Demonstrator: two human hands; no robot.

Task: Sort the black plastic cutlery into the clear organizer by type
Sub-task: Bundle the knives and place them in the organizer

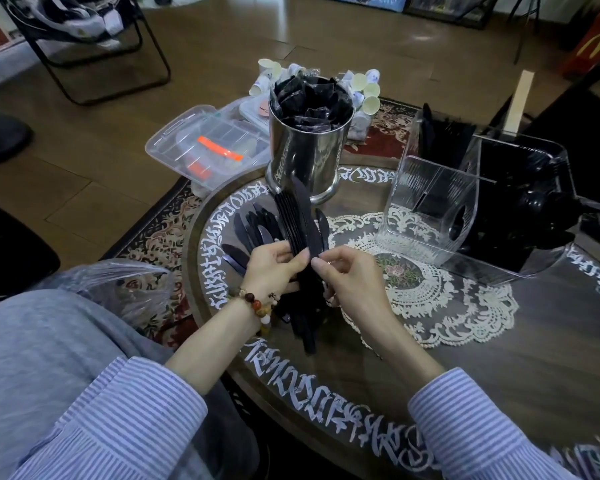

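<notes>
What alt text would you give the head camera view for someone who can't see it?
Both hands, left hand and right hand, grip a bundle of black plastic knives above a round dark table. A clear organizer partly filled with black cutlery stands to the right, behind a steel canister.

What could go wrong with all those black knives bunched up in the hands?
The left hand grips a whole bundle of knives while the right hand pinches at it, so some might slip out and scatter onto the loose knives on the table. The raised tips sit close to the steel canister and could bump it. Also, the clear organizer lies tipped over, so pieces put in may slide back out.
</notes>
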